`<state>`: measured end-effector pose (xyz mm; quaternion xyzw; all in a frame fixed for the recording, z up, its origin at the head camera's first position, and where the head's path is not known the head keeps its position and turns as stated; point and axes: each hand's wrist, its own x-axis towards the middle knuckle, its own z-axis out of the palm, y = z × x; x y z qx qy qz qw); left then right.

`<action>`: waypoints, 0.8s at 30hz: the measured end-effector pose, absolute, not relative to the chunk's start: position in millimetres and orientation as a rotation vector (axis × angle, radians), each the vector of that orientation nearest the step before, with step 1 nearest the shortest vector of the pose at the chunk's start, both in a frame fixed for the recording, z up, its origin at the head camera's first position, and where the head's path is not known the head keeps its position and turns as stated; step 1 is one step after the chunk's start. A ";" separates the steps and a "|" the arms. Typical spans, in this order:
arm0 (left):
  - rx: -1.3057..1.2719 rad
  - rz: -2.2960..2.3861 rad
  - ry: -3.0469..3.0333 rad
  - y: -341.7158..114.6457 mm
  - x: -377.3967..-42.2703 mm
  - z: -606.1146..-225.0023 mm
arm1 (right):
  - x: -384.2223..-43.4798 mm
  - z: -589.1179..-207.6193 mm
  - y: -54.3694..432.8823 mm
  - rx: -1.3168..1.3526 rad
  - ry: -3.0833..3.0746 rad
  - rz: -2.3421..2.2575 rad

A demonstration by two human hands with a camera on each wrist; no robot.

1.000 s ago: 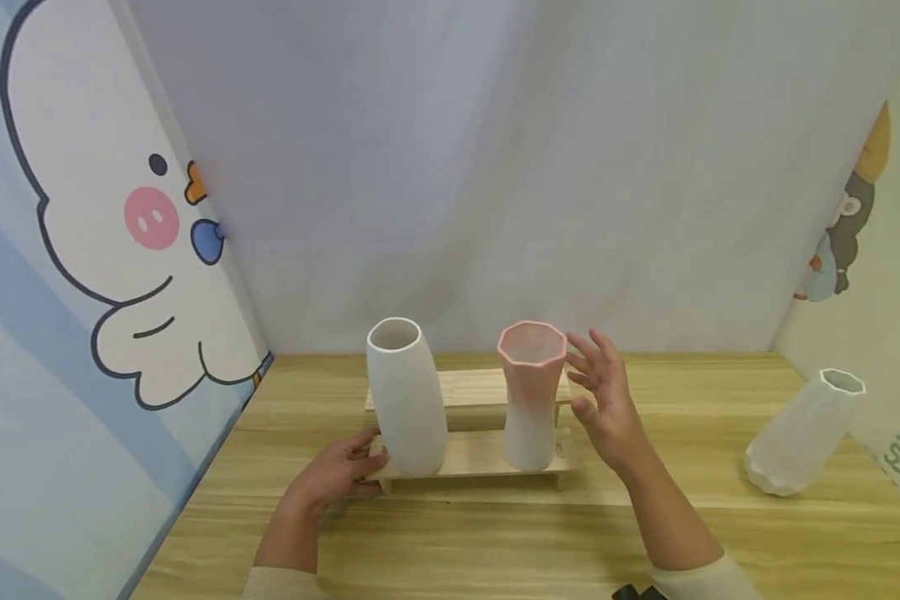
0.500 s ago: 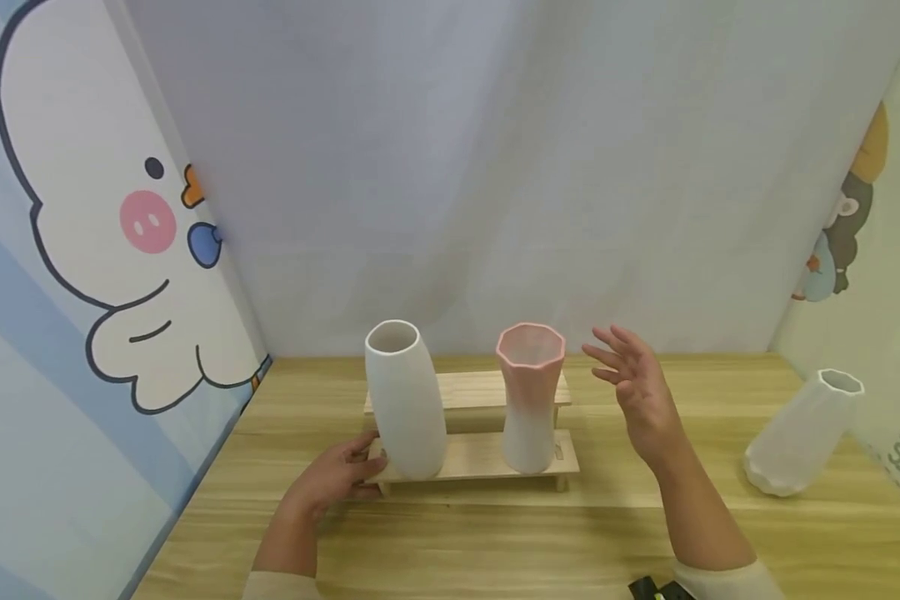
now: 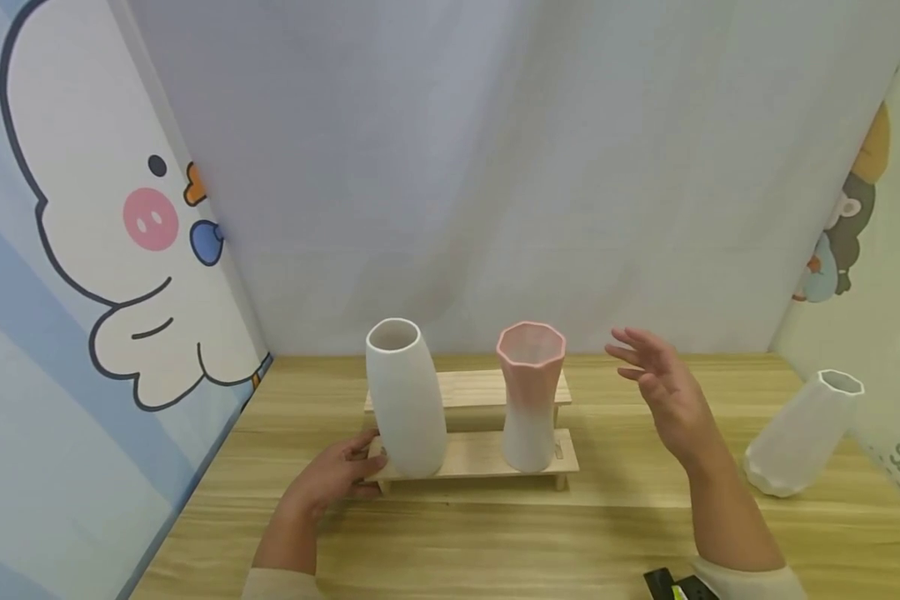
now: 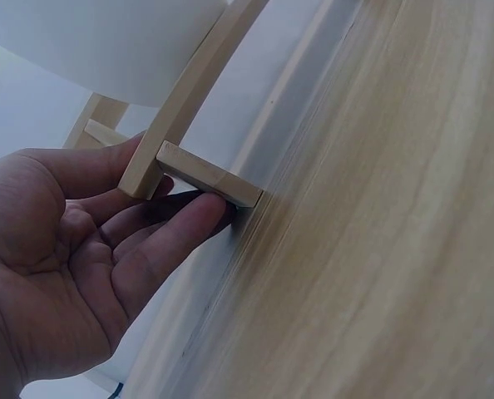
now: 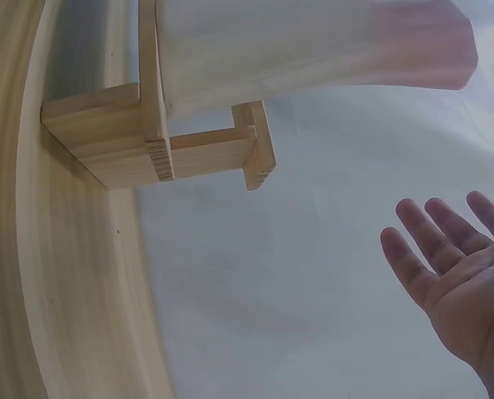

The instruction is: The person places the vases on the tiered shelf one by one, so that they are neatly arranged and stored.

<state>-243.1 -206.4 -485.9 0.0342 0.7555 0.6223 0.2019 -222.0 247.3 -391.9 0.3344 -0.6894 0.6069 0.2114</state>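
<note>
A two-tier wooden stand (image 3: 476, 454) bears two vases on its lower board. On its left side is the tall white vase (image 3: 407, 408); to the right stands the pink-and-white vase (image 3: 531, 396) with an angular rim. My left hand (image 3: 339, 473) grips the stand's left end, thumb over the board (image 4: 201, 91) and fingers by the leg under it in the left wrist view. Right of the pink-and-white vase, my right hand (image 3: 667, 396) is held in the air with fingers extended, apart from it. The right wrist view shows its spread fingers (image 5: 430, 237) touching nothing.
Further right, a white faceted vase (image 3: 802, 433) stands on the wooden table (image 3: 450, 550). A black object (image 3: 678, 585) shows at the bottom edge near the right sleeve. A pale curtain (image 3: 495, 167) hangs behind, with cartoon-printed walls at both sides.
My right hand has moved away from the pink-and-white vase's rim, to the right. The left hand keeps its grip on the stand, and the vases stay in place.
</note>
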 end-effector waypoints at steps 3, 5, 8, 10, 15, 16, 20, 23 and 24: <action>0.088 1.739 2.112 -205.9 -243.4 -485.0 | -220.7 -387.8 252.4 0.949 -1.908 1.692; 0.084 1.738 2.113 -205.6 -243.4 -484.7 | -219.4 -385.6 256.2 0.970 -1.904 1.698; 0.085 1.736 2.111 -205.6 -243.5 -484.9 | -216.3 -382.7 262.7 0.992 -1.905 1.703; 0.090 1.735 2.108 -205.7 -243.5 -485.0 | -214.3 -380.7 267.4 1.005 -1.903 1.685; 0.104 1.740 2.107 -205.8 -243.8 -484.9 | -209.1 -375.6 280.5 0.977 -1.902 1.634; 0.107 1.743 2.107 -205.8 -243.8 -484.8 | -207.7 -374.5 283.3 0.967 -1.900 1.632; 0.112 1.747 2.100 -205.6 -243.8 -484.5 | -202.1 -370.2 295.0 0.954 -1.874 1.616; 0.105 1.746 2.099 -205.5 -244.0 -484.4 | -198.3 -366.6 303.2 0.942 -1.831 1.606; 0.102 1.744 2.101 -205.5 -244.1 -484.5 | -197.4 -365.5 305.6 0.936 -1.811 1.606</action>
